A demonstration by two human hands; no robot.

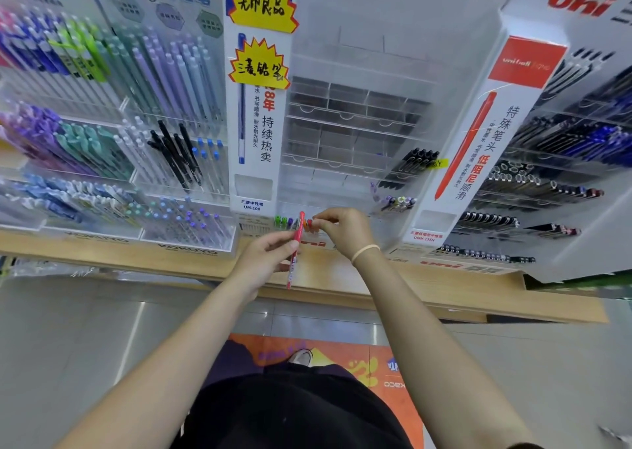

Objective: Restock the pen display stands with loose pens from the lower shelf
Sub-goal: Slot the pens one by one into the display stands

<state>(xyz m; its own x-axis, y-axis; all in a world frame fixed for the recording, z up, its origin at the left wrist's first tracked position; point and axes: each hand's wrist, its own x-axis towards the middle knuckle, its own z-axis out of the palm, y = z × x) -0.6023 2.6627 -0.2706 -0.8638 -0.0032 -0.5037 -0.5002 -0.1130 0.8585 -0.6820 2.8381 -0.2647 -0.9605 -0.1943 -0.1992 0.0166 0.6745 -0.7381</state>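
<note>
Red pen (294, 248): 1, upright, pinched mid-barrel by left hand (265, 259), just before the bottom row of the clear stand (355, 130). Right hand (342, 230): fingertips curled at the row's pen caps (290, 222); whether it grips one, cannot tell. Likely light, rigid, smooth; best held mid-barrel.

place: stationery shop | evidence: acrylic pen display stands (355, 120), yellow handwritten price signs (261, 4), wooden shelf (444, 288)
</note>
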